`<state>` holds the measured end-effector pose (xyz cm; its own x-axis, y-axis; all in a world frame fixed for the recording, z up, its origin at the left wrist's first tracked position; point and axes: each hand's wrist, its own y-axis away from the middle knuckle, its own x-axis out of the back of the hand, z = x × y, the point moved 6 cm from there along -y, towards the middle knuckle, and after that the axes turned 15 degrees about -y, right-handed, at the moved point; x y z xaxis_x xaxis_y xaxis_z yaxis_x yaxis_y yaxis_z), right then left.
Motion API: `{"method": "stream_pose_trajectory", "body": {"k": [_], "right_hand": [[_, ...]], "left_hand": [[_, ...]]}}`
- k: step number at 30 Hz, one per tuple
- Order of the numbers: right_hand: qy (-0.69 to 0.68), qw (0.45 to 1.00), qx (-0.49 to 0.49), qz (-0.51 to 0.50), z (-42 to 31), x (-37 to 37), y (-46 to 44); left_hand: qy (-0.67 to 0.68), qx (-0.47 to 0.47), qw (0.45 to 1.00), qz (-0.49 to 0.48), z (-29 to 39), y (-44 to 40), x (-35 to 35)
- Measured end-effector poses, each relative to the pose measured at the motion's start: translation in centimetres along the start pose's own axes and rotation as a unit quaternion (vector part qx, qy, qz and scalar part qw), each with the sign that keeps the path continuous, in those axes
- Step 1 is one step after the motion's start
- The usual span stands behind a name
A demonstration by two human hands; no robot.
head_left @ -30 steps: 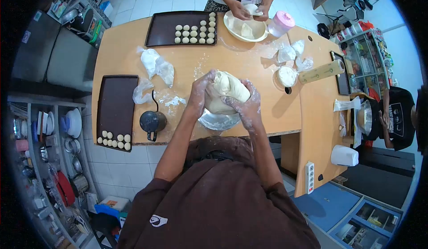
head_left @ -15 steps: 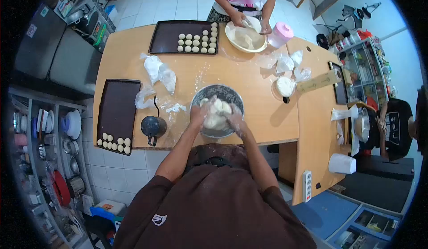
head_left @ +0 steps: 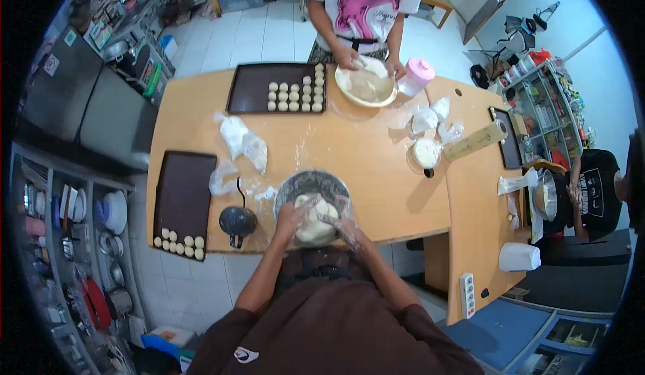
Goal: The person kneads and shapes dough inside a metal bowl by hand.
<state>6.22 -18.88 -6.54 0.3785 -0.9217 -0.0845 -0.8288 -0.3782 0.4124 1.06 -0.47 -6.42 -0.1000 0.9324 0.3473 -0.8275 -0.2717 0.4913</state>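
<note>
A large lump of pale dough (head_left: 314, 226) sits in a speckled grey bowl (head_left: 295, 185) at the table's front edge. My left hand (head_left: 293, 218) presses on the dough's left side with floury fingers curled over it. From the right, my right hand (head_left: 348, 227) grips the same lump, its fingers also coated in flour or dough. Part of the bowl's near side is hidden by the dough and my hands. A dark kettle-like jug (head_left: 238, 223) with a thin curved spout stands to the left of the bowl.
Dough balls lie on a near-left dark tray (head_left: 185, 187) and a far tray (head_left: 255, 86). Across the table, a person handles dough or flour in a cream bowl (head_left: 366, 96). Flour bags (head_left: 235, 136), a tall roll (head_left: 476, 141) and a power strip (head_left: 467, 294) are about. Another person stands at right.
The view has tilted up, so the table appears lower. The bowl has shifted a little left, closer to the jug. Between my hands the dough now looks rounder and more gathered.
</note>
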Motion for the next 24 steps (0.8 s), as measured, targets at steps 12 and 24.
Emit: {"method": "stream_pose_trajectory", "body": {"k": [12, 24], "right_hand": [[0.081, 0.995, 0.046, -0.029, -6.5, -2.3, 1.9], [-0.115, 0.991, -0.065, 0.008, -6.4, -2.3, 3.3]], "left_hand": [[0.084, 0.031, 0.995, -0.039, 1.4, -1.6, 0.3], [0.324, 0.138, 0.934, -0.065, 4.4, 2.3, -0.2]]}}
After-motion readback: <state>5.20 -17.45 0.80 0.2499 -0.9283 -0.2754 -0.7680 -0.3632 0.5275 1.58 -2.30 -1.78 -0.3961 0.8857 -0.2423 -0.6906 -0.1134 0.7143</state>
